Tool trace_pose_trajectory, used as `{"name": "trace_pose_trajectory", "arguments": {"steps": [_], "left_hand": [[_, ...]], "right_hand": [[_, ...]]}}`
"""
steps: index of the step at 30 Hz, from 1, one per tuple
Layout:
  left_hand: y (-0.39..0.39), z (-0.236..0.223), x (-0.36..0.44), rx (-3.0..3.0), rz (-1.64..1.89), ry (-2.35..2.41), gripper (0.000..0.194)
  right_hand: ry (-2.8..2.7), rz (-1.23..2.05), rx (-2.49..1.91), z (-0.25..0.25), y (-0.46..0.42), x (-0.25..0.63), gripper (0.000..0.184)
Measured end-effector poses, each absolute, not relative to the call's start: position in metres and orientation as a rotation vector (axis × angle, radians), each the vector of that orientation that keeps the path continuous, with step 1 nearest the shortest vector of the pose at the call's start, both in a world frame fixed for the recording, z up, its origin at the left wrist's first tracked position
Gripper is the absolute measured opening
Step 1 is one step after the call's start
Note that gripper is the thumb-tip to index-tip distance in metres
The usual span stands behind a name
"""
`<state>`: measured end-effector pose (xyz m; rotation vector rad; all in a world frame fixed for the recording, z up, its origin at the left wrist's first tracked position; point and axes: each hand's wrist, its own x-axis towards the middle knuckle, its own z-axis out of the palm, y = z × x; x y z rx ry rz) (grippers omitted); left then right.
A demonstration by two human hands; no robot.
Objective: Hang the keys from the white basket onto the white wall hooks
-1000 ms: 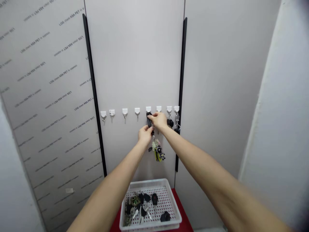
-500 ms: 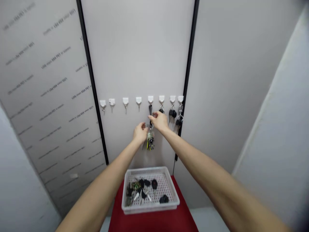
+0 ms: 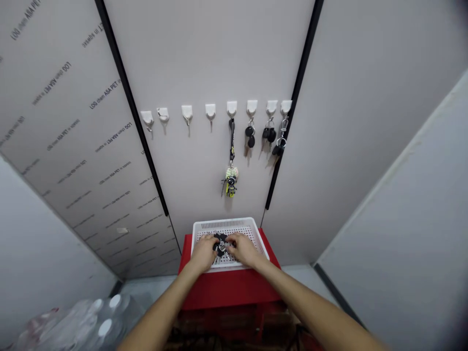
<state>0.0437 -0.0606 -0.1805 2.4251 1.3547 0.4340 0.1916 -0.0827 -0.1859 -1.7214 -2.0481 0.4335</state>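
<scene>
Both hands are down in a white plastic basket (image 3: 223, 224). My left hand (image 3: 204, 251) is at the left side of a pile of keys (image 3: 222, 248), its fingers curled at the black key heads. My right hand (image 3: 243, 248) reaches in from the right, with thumb and fingers bent round keys in the same pile. The fingers partly hide what they grip. Above, a keychain on a black strap (image 3: 231, 139) hangs from a white hook (image 3: 231, 108), with a yellow-green bundle (image 3: 231, 181) at its lower end.
Three key sets, a left one (image 3: 250, 136), a middle one (image 3: 269, 134) and a right one (image 3: 281, 144), hang right of the strap. Several bare hooks (image 3: 186, 112) line the left. A red stool (image 3: 223, 290) bears the basket. Plastic bottles (image 3: 106, 326) stand lower left.
My hands have left the hanging strap keychain and come down into the basket. The keychain now hangs free on its hook. The view has tilted downward.
</scene>
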Motion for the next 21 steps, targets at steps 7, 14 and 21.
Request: {"name": "trace_pose_trajectory", "arguments": {"steps": [7,14,21], "left_hand": [[-0.057,-0.18,0.046,2.307,0.326,1.461,0.033],[-0.056,-0.179,0.045,2.14,0.583,1.481,0.029],[-0.061,-0.171,0.05,2.438,0.151,1.605,0.03]], "right_hand": [[-2.217,0.513,-1.909,-0.178,-0.078,0.179,0.044],[-1.999,0.447,-1.953,-0.178,-0.079,0.17,0.021],[-1.546,0.515,-1.788,-0.183,-0.081,0.181,0.018]]}}
